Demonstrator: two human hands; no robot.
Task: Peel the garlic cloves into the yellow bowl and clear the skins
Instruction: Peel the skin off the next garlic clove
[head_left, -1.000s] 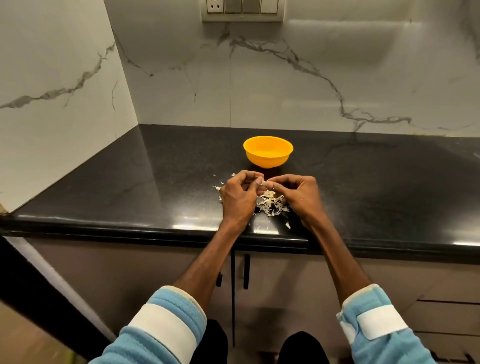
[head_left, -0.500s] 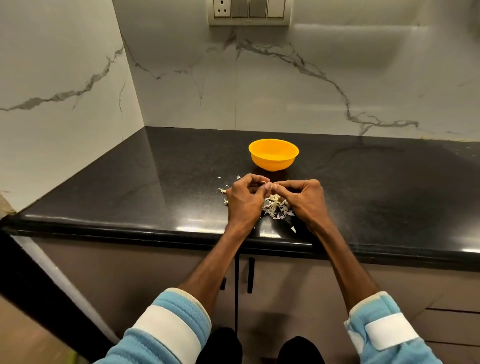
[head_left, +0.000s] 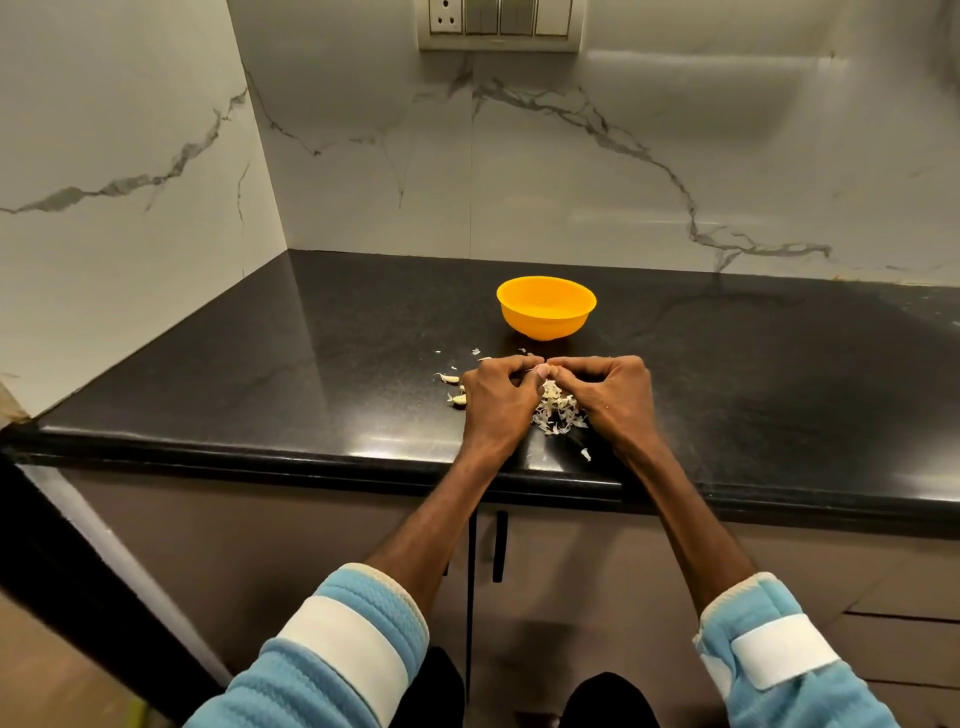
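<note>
A yellow bowl stands on the black counter, just beyond my hands. My left hand and my right hand meet fingertip to fingertip and together pinch one small garlic clove. Below and between them lies a heap of pale garlic skins. Two unpeeled cloves lie on the counter just left of my left hand. What the bowl holds cannot be made out.
The black counter ends in a rounded front edge near my wrists, with cabinet doors below. Marble walls close off the left and the back. Loose skin scraps lie near the edge. A switch panel is on the back wall.
Both hands keep pinching the clove in the same spot. The camera has tilted up a little, so hands and bowl sit lower in view.
</note>
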